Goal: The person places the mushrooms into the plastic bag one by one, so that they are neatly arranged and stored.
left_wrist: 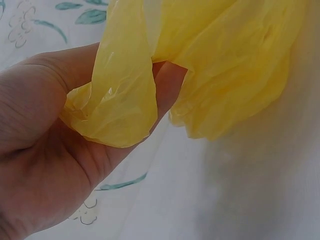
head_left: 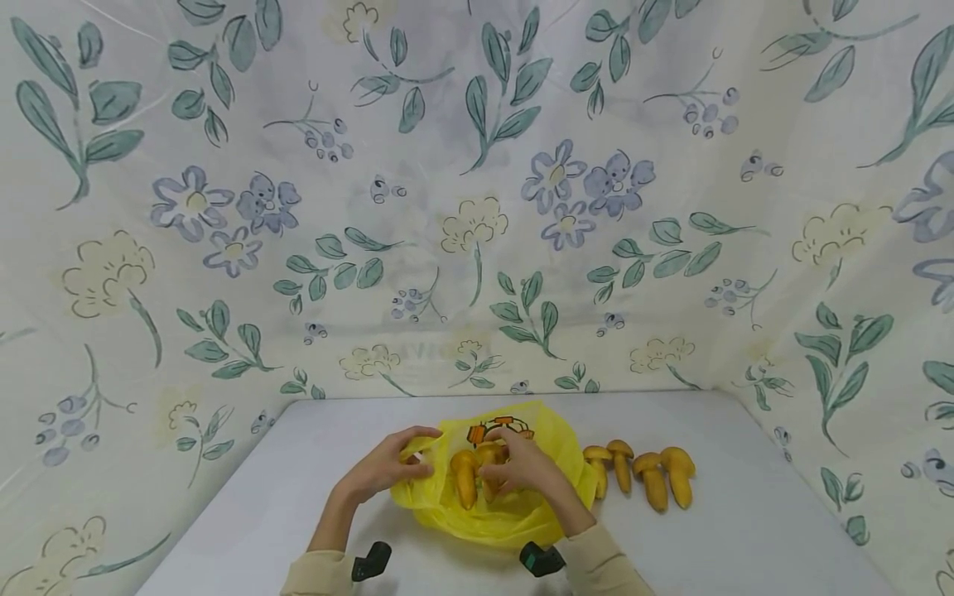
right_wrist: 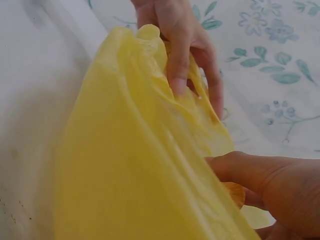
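Observation:
A yellow plastic bag (head_left: pixel 507 527) lies on the white table with its mouth spread wide. My left hand (head_left: pixel 383 465) holds the left edge of its mouth; in the left wrist view the thin film (left_wrist: pixel 122 100) passes between thumb and fingers. At the opening, my right hand (head_left: pixel 527 465) grips an orange-brown mushroom (head_left: pixel 489 457), mostly covered by the fingers. Beside it lies another mushroom (head_left: pixel 465 480), stem toward me. From the right wrist, the bag's side (right_wrist: pixel 120 150) hides most of the right hand (right_wrist: pixel 280 190) and all but a bit of mushroom (right_wrist: pixel 235 194).
Right of the bag, several more mushrooms (head_left: pixel 656 480) lie in a row on the table (head_left: pixel 753 513), the nearest one partly behind the bag's edge. A floral cloth (head_left: pixel 477 314) hangs behind and along both sides of the table.

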`<state>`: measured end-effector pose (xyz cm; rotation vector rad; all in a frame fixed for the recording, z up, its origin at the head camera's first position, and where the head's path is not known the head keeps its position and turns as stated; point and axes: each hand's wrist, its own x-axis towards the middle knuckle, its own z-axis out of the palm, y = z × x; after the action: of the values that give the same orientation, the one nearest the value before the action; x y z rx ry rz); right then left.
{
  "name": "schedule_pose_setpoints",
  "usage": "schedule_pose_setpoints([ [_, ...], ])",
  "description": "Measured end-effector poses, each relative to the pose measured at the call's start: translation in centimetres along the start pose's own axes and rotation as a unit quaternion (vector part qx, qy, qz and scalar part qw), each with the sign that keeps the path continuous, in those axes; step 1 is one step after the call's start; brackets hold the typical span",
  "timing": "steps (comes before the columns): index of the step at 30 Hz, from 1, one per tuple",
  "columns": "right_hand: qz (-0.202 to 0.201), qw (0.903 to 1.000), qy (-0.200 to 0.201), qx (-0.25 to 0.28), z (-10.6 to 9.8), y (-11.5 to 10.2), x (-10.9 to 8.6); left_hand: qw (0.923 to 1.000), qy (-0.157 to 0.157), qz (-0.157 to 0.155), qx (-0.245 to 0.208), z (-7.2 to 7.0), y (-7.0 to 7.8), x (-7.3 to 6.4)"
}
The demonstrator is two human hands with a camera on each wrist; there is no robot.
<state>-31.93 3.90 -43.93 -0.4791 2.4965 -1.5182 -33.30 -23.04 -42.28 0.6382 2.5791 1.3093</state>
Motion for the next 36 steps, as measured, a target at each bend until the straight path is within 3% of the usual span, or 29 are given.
schedule_pose_setpoints([
  [36,-0.013,0.9999,-0.005,-0.006,0.9,0.7,0.6,1.0000,0.007,-0.003,0.001,-0.1,0.1,0.0],
])
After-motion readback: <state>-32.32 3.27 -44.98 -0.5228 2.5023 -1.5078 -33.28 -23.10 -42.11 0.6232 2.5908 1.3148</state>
